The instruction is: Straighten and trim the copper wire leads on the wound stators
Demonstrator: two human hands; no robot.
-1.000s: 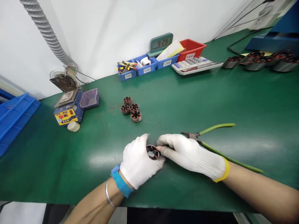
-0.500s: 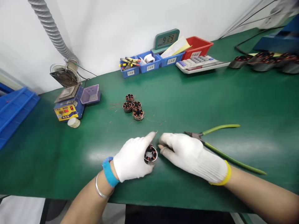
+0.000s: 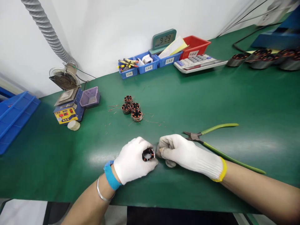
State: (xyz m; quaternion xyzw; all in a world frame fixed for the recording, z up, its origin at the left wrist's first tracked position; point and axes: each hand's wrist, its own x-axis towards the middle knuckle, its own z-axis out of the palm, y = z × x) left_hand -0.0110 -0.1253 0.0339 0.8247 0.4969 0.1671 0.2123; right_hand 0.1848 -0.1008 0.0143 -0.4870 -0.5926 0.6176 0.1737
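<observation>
My left hand, in a white glove with a blue cuff, is closed round a small copper-wound stator just above the green mat. My right hand, in a white glove with a yellow cuff, has its fingers curled and pinched right beside the stator; what they pinch is too small to make out. Green-handled cutters lie just behind the right hand. A cluster of several more stators sits further back, with wire scraps around it.
A blue soldering station with a fan and hose stands at the left, by a blue crate. Small bins, a clock, a calculator line the back. Larger stators lie at the right.
My left forefinger, stretched out half a second ago, has curled back over the stator. My right fingers have folded into a pinch at the stator's side. The hands stay in the same spot.
</observation>
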